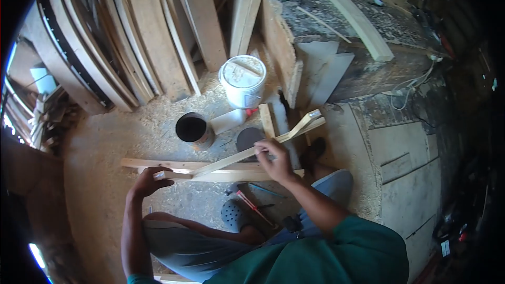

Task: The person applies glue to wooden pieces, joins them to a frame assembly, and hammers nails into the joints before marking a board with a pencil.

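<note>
A long pale wooden strip (226, 162) slants across in front of me, with a short wooden piece at each end. My left hand (149, 181) is closed around the short piece at the left end, thumb and fingers on either side. My right hand (274, 161) is at the strip right of its middle, fingers curled in against it; the fingertips are partly hidden. Under the strip lie two wooden battens (231, 175), roughly side by side on the floor. A short wood block (267, 121) and a dark round disc (249, 139) lie just beyond my right hand.
Beyond the strip stand an open can (193, 129), a white bottle (228, 121) with a red cap and a lidded white bucket (242, 81). Boards (152, 26) lean at the back left. Red-handled pliers (252, 205) lie near my foot. A plank (350, 13) rests on the bench.
</note>
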Available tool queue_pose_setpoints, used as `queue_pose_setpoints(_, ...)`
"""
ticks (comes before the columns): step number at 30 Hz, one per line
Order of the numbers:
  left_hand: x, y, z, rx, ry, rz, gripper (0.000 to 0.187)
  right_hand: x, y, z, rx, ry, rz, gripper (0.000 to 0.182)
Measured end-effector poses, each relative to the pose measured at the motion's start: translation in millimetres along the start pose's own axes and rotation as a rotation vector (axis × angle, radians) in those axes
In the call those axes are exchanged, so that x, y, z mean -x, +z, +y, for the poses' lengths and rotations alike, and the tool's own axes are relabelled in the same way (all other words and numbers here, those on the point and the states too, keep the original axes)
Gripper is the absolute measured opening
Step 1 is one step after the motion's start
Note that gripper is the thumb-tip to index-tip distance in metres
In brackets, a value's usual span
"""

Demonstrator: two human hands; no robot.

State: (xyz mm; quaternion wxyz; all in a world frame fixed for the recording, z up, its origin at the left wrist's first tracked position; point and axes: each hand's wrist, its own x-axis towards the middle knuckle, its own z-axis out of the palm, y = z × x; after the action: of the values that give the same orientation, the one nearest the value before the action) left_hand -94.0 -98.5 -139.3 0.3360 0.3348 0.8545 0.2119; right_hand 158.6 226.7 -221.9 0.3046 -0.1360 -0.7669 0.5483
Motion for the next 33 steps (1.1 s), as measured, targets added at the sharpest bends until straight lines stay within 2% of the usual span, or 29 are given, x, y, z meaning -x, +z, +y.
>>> queue_pose_setpoints(2, 1.8, 1.6, -1.6, 0.028, -0.009, -0.008, 0.046, -11.8, -51.3, -39.8, 0.044, 0.104, 0.218, 0.016)
queue_pose_setpoints(3, 2.9, 1.3, -1.7, 0.041, -0.014, -0.008, 0.047, -24.5, -77.3, -44.9, 0.059, 0.044, 0.377, 0.014)
queue_pose_setpoints(4, 3.6, 0.4, -1.3, 0.052, -0.019, -0.007, 0.047, -42.8, -108.6, -56.6, 0.107, -0.121, 0.490, 0.011)
queue_pose_setpoints(5, 4.7, 0.1, -0.7, 0.037, -0.033, -0.002, 0.051, -59.3, -144.5, -69.5, 0.220, -0.110, 0.533, 0.012)
queue_pose_setpoints(6, 4.9, 0.7, -6.4, 0.030, -0.033, -0.002, 0.053, -79.8, -173.2, -72.9, 0.155, -0.132, 0.631, 0.013)
queue_pose_setpoints(8, 1.4, 2.9, -23.5, 0.014, -0.031, 0.011, 0.056, -116.7, -231.5, -68.1, 0.278, -0.125, 0.719, 0.019)
queue_pose_setpoints(10, 5.4, 1.2, -23.2, -0.026, -0.021, 0.032, 0.061, -149.1, -278.0, -62.3, 0.829, -0.123, 0.763, 0.033)
queue_pose_setpoints(13, 9.2, -1.3, -17.6, -0.011, -0.042, 0.015, 0.064, -176.1, -298.7, -57.9, 1.358, -0.046, 0.724, 0.055)
queue_pose_setpoints(16, 4.0, 0.9, -32.8, -0.046, -0.012, 0.033, 0.064, -192.8, -316.2, -43.3, 1.557, 0.161, 0.507, 0.068)
queue_pose_setpoints(17, 1.4, 2.2, -41.8, -0.046, 0.008, 0.029, 0.063, -196.8, -323.0, -34.0, 1.655, 0.212, 0.427, 0.062)
queue_pose_setpoints(20, 5.8, -0.4, -30.3, -0.026, -0.036, 0.024, 0.063, -210.9, -336.6, -18.1, 1.734, 0.321, 0.339, 0.059)
queue_pose_setpoints(21, 4.8, -0.6, -33.7, -0.025, -0.031, 0.033, 0.063, -205.8, -329.2, -29.1, 1.760, 0.273, 0.331, 0.054)
queue_pose_setpoints(25, -4.4, 6.4, -56.6, -0.005, -0.016, 0.061, 0.063, -192.5, -322.4, -42.1, 1.854, 0.007, 0.202, 0.043)
queue_pose_setpoints(28, -5.8, 9.3, -62.6, 0.007, -0.022, 0.072, 0.062, -188.1, -311.7, -56.5, 1.650, 0.094, 0.096, 0.043)
queue_pose_setpoints(29, -5.0, 10.0, -63.5, 0.008, -0.026, 0.071, 0.061, -187.6, -315.4, -48.6, 1.606, 0.021, 0.086, 0.043)
queue_pose_setpoints(32, -1.5, 8.8, -51.2, 0.093, 0.043, 0.047, 0.059, -191.1, -317.1, -43.5, 1.523, 0.042, 0.100, 0.045)
queue_pose_setpoints(33, -0.8, 8.0, -45.7, 0.084, 0.022, 0.031, 0.060, -196.1, -316.6, -50.9, 1.414, 0.129, 0.110, 0.053)
